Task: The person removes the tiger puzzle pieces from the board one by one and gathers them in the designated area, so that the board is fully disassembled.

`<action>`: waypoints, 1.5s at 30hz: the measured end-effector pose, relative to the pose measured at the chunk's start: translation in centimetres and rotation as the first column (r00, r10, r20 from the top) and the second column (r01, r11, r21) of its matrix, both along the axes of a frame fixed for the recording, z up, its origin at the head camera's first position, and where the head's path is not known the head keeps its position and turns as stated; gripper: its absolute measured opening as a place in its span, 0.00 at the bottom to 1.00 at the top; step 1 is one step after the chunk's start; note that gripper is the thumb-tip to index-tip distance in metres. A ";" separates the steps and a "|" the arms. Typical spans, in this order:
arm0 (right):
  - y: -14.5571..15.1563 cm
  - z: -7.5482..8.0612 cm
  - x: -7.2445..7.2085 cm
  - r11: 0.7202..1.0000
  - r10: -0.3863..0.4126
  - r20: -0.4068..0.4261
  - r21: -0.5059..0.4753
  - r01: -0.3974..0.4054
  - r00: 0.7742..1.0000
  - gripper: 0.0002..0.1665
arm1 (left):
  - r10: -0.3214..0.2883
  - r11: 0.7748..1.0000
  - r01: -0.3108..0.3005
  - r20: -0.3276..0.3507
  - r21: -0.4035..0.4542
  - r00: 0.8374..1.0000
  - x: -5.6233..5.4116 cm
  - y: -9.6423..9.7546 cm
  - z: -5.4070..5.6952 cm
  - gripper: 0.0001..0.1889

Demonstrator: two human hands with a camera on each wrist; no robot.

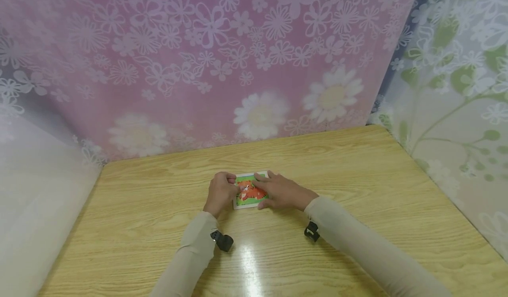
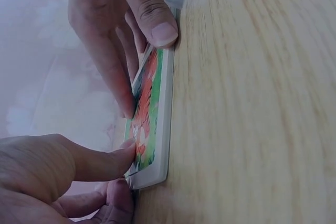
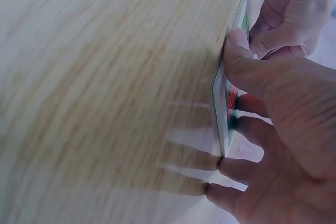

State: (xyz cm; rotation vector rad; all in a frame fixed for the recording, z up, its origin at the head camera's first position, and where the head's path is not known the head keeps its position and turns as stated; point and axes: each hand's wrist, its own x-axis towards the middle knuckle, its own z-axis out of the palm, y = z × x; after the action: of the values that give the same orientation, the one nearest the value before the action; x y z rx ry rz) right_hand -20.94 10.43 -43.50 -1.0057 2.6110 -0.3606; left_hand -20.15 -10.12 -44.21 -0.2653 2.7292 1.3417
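A small flat picture board (image 1: 254, 194) with a white rim shows an orange tiger on green and lies on the wooden table. My left hand (image 1: 220, 193) is at its left end. In the left wrist view, the left thumb (image 2: 123, 157) presses on the picture while a bent finger sits just past the edge, pinching the board's end. From the right, my right hand (image 1: 285, 192) rests over the board with fingers spread. Its thumb (image 3: 239, 40) touches the near rim; some fingertips meet the picture and others touch the tabletop. The board's underside is hidden.
The wood-grain table (image 1: 158, 244) extends around the board. A pink flowered cloth wall (image 1: 190, 67) stands at the back, with pale walls at both sides. Black wrist devices (image 1: 223, 241) sit at both cuffs. Light glares on the table in front.
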 end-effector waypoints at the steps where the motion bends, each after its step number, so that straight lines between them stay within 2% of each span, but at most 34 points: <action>1: 0.0 0.0 0.0 1.000 0.007 -0.002 0.003 -0.007 1.000 0.51 | 0.000 1.000 0.000 0.002 0.002 1.000 0.0 0.0 0.0 0.19; 11: -0.2 0.9 0.4 1.000 0.009 0.009 0.022 -0.009 1.000 0.51 | 0.009 1.000 -0.009 0.007 0.016 1.000 -0.2 0.1 -0.3 0.19; 27: -0.5 1.1 0.4 1.000 -0.013 0.029 0.025 0.012 0.999 0.51 | 0.012 0.999 -0.013 0.013 0.040 1.000 -0.2 0.0 -0.3 0.18; 30: -0.3 1.1 0.4 1.000 -0.009 0.016 0.017 0.008 1.000 0.51 | 0.006 0.999 -0.006 0.016 0.033 1.000 -0.3 0.0 -0.2 0.19; 36: -0.4 1.1 0.3 0.998 0.057 -0.072 0.037 -0.054 0.996 0.49 | -0.010 1.000 0.009 0.032 0.026 0.999 -0.3 0.1 -0.1 0.19; 42: -1.0 1.3 0.3 0.999 0.044 0.028 0.022 -0.045 0.999 0.49 | -0.018 0.999 0.017 0.032 0.043 0.999 -0.2 0.1 -0.2 0.15; 45: -1.0 1.4 0.3 0.999 0.031 0.045 0.017 -0.032 0.999 0.49 | -0.024 0.999 0.024 0.012 0.036 1.000 -0.1 0.0 -0.1 0.15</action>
State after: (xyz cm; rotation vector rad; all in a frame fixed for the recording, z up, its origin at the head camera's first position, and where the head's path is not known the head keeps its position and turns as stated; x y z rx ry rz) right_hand -20.66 9.41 -42.11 -1.0200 2.5512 -0.3476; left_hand -20.26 -10.11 -44.36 -0.2365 2.6864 1.3767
